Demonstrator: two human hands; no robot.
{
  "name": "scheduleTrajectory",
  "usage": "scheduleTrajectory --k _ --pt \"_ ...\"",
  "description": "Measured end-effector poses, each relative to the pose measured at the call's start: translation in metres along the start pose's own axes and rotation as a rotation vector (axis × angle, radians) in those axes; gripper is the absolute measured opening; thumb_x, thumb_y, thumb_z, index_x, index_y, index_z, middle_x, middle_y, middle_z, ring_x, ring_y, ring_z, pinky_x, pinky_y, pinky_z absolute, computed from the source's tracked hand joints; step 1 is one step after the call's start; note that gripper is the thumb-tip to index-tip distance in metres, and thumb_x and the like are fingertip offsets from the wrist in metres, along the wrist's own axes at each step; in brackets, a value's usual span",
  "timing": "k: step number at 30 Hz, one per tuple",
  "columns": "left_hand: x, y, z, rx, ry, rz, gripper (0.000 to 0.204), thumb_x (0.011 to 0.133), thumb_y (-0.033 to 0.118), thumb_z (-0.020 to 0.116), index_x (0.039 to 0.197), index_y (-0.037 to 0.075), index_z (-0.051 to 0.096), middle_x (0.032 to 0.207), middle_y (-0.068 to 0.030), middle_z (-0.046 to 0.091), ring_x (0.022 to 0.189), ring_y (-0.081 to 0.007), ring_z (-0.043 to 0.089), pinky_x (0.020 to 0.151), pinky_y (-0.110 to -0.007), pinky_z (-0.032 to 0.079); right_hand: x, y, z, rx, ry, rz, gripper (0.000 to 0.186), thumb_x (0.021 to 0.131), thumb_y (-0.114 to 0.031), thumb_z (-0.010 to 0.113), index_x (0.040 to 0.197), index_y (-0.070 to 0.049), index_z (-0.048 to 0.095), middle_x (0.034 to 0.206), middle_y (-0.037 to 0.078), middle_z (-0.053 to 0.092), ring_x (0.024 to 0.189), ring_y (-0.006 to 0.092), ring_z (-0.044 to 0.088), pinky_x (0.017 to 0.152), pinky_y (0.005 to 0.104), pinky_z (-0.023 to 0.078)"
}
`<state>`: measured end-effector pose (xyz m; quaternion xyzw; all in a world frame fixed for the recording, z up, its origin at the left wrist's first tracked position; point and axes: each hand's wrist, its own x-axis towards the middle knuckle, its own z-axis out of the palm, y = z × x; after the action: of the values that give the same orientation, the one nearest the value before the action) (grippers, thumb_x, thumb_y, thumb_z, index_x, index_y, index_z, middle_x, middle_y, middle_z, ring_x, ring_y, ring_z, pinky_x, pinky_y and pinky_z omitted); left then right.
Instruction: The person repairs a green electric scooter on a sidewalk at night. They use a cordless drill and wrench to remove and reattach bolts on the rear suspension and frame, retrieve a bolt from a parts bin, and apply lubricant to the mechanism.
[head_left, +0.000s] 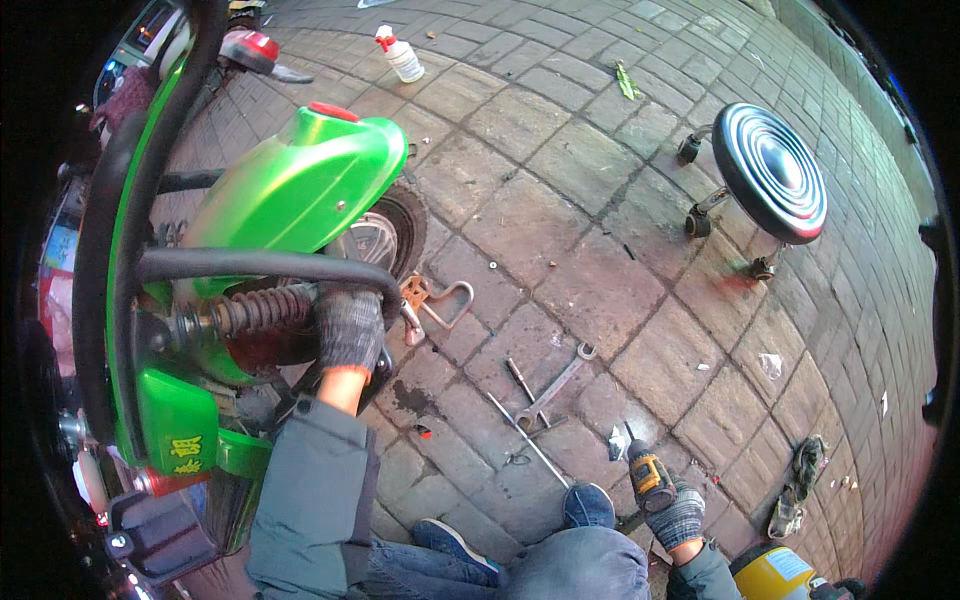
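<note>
I have the yellow-and-black power drill (651, 478) in the right grip (678, 514), which is wrapped around it with the handle mostly hidden by the glove. It sits well to the right of the green vehicle (290, 195), nearer to me than the vehicle's wheel (398, 235), with its bit pointing away from me.

I expect the drill to handle as a dense, rigid load, heaviest around the motor body, so it could tip forward if held loosely. The casing should take a firm squeeze without harm, though the thin bit looks like the part to spare from knocks. The handle, close under the body, is where I would take hold, palm behind it and clear of the chuck. The knitted glove probably helps against slipping.

My right forearm shows only briefly at the lower edge, the wrist angled so the back of the hand faces up. My left arm reaches much farther, sleeve pointing up to the vehicle, with the left grip (348, 328) at the black bar (270, 264), just right of the vehicle's coil spring (265, 308). Its fingers are hidden, so I cannot tell whether they are clenched on anything. A spanner (557, 387) lies on the paving, right of the vehicle.
</note>
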<state>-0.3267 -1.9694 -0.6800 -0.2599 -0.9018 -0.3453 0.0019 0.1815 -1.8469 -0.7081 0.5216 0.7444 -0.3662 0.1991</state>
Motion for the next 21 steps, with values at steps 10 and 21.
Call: scheduleTrajectory --k 10,21 --pt "0.034 0.057 0.004 1.061 -0.562 -0.156 0.039 0.099 0.021 0.037 0.132 0.006 0.053 0.137 -0.0148 0.053 0.123 -0.0251 0.052 0.100 -0.036 0.042 0.000 -0.011 -0.014 -0.006 -0.050 0.063 0.056 0.072 -0.034 0.078 0.121 -0.013 0.063 0.102 0.016 0.071 0.092 0.0324 0.069 0.078 0.0395 0.054" --pt "0.032 0.036 0.016 1.133 -0.309 -0.025 0.045 0.099 0.020 0.038 0.141 0.005 0.044 0.143 -0.0168 0.046 0.131 -0.0266 0.045 0.110 -0.037 0.034 0.005 0.013 0.004 -0.200 0.010 0.111 0.039 0.069 -0.038 0.077 0.096 -0.011 0.070 0.083 0.018 0.070 0.078 0.0369 0.068 0.068 0.0457 0.054"
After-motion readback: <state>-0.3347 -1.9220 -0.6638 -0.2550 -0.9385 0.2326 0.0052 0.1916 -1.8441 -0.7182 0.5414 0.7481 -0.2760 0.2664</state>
